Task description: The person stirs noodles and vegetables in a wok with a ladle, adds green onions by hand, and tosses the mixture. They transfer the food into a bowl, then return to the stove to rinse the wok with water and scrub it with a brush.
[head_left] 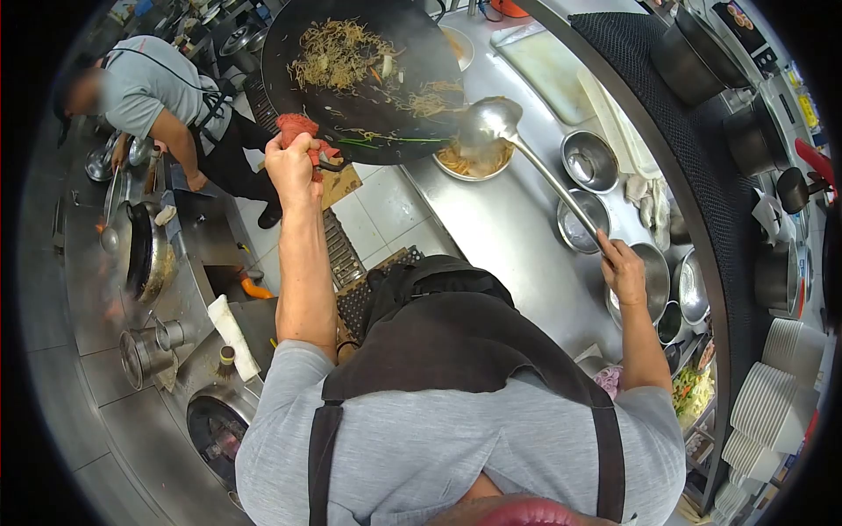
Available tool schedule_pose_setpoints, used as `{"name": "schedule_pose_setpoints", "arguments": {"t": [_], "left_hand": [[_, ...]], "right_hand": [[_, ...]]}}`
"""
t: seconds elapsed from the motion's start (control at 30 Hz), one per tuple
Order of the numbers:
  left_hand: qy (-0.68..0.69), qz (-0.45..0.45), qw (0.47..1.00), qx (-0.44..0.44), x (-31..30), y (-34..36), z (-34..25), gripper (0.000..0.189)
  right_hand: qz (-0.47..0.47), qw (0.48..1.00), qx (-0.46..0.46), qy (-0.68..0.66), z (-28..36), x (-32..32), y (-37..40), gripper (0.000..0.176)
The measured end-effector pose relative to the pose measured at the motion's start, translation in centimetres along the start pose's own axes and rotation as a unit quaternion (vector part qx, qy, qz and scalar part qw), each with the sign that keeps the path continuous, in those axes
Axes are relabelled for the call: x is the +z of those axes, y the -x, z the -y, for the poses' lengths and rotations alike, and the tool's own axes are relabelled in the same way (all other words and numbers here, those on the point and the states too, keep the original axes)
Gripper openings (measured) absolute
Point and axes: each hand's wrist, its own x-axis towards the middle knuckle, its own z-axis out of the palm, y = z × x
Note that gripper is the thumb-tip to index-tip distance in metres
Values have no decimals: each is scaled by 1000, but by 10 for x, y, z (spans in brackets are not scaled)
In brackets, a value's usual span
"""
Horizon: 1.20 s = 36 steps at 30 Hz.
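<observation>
My left hand (294,162) is closed round a red cloth (296,128) at the handle of a large dark wok (412,39). Fried noodles (340,54) with bits of vegetable lie in the wok, which is tilted toward a bowl. In my right hand (624,266) is the long handle of a metal ladle (489,124). The ladle's round head is at the wok's right edge, above the bowl of noodles (474,161) on the steel counter. Part of that bowl is hidden by the ladle and the wok.
Metal bowls (590,161) line the counter's (491,223) right side, near a white tray (548,74). A co-worker (167,88) bends over the stove at the upper left. Stacked white dishes (770,403) and dark pots (702,57) stand on the right shelf.
</observation>
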Motion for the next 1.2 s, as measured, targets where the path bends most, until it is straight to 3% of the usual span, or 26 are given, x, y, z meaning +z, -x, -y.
{"name": "schedule_pose_setpoints", "arguments": {"t": [0.17,0.23,0.47,0.53,0.7,1.0,1.13,1.2], "left_hand": [[25,-2,1000,-11,-2,6,-3,36],[43,0,999,-18,-5,9,-6,36],[60,26,997,-43,-19,20,-15,26],[72,32,996,-42,-17,27,-22,29],[85,35,995,-44,-22,21,-21,34],[53,23,998,-23,-26,6,-10,40],[67,6,998,-20,-27,5,-8,32],[72,11,997,-23,-29,5,-9,31]], "right_hand": [[-6,999,41,-25,19,6,-5,59],[-43,991,73,-102,35,27,-22,57],[-111,979,55,-160,111,82,-132,52],[-84,982,61,-158,119,84,-137,51],[-44,991,48,-115,81,81,-79,55],[16,997,69,-5,35,-26,30,56],[12,997,67,-49,49,-20,20,54],[-4,988,65,-140,71,2,-6,53]]}}
